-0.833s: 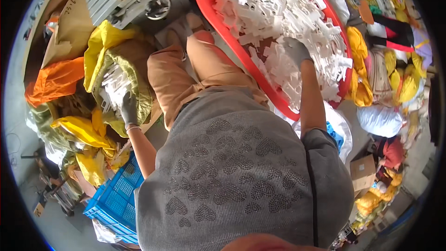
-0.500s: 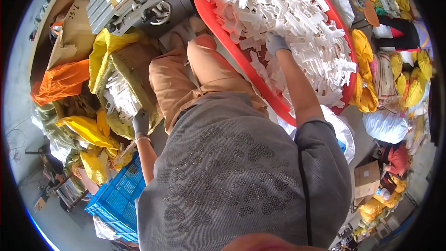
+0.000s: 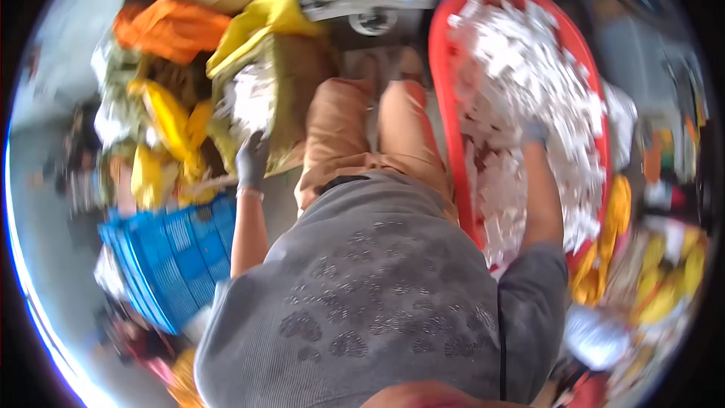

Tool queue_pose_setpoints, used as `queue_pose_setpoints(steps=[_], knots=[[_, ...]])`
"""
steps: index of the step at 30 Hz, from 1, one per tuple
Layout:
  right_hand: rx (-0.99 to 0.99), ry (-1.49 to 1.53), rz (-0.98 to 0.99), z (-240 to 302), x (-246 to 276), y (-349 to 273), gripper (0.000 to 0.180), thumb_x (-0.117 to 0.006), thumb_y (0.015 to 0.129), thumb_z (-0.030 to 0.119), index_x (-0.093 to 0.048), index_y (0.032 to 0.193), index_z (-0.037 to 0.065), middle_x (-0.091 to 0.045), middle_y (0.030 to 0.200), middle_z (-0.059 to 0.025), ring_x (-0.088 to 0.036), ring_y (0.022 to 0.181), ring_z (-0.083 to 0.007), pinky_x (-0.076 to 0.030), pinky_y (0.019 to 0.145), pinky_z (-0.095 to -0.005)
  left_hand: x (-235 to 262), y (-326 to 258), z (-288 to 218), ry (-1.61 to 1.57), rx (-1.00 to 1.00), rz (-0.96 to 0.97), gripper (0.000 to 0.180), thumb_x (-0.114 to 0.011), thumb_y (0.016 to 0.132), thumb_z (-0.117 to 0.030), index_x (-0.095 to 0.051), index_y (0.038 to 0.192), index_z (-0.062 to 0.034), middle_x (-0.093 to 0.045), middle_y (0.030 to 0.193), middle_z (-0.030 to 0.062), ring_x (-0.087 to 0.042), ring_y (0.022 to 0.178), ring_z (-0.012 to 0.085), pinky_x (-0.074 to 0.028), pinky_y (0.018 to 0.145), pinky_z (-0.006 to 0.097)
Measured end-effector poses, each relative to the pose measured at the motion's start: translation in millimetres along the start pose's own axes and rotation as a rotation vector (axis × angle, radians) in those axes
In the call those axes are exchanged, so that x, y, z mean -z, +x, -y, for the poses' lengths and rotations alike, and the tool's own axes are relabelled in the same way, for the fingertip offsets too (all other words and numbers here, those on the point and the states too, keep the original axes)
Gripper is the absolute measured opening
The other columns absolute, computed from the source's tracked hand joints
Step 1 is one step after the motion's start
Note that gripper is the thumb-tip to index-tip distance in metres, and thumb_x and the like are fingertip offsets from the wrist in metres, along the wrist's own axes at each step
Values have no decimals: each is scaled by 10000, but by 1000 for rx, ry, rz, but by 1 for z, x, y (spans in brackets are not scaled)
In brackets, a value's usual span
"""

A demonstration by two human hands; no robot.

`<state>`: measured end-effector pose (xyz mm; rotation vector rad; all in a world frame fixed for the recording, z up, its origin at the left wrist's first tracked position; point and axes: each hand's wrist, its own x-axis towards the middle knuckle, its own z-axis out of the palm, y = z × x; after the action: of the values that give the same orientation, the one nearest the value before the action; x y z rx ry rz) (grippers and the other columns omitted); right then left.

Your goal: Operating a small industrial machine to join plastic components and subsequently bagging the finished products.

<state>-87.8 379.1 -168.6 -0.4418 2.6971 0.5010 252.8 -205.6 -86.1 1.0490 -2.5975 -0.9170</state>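
Seated person, viewed from above, frame motion-blurred throughout. Left hand [image 3: 251, 160], dark-gloved, at the near edge of a yellow-olive sack [image 3: 291, 68] holding white plastic pieces [image 3: 249, 98]; the fingers are curled against the sack's rim, whether pinching a piece cannot be told. Right hand [image 3: 533, 133], grey-gloved, sunk among the white plastic pieces heaped in a red tub [image 3: 445, 106]; fingers buried, grip not discernible. Tub rim runs just beside the right knee, touching or nearly so. Sack mouth lies just beside the left knee. Blue slatted crate [image 3: 170, 257] sits close under the left forearm. Orange bag [image 3: 170, 30] and yellow bags [image 3: 155, 136] crowd the left side; little open room there. Tub's far end cut off by the frame's rim. Objects at the right margin too blurred to name.
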Motion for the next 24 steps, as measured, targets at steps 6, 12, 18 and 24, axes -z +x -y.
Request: queue_pose_setpoints(steps=[6, 12, 18, 24], knots=[[194, 352, -143, -23, -12, -27, 244, -589, 774, 135, -599, 1008, 63, -553, 1104, -134, -543, 1013, -342, -444, 868, -416, 15, 20, -50, -63, -192, -124, 256, -594, 822, -169, -645, 1045, -54, -668, 948, 142, -655, 810, 263, -503, 733, 329], [-122, 1164, -466, 7, 8, -51, 264, -501, 907, 198, -526, 1144, 84, -611, 1041, -158, -591, 947, -299, -456, 805, -394, 18, 59, -97, -188, -339, -212, 210, -580, 839, -143, -674, 1005, -55, -673, 927, 136, -648, 795, 226, -502, 735, 308], [-344, 1253, -231, 20, -65, -37, 343, -615, 800, 160, -529, 1116, 58, -644, 891, -126, -622, 731, -205, -498, 632, -339, 31, 99, -209, -175, -692, -303, 260, -604, 830, -161, -631, 1070, -63, -650, 1019, 128, -617, 942, 295, -480, 829, 353], [-285, 1729, -327, 40, 20, -74, 356, -562, 845, 29, -518, 1197, 56, -588, 1069, -62, -590, 840, -148, -507, 659, -263, 49, 135, -282, -101, -873, -276, 281, -624, 818, -199, -619, 1066, -66, -621, 1052, 154, -576, 989, 332, -458, 860, 380]])
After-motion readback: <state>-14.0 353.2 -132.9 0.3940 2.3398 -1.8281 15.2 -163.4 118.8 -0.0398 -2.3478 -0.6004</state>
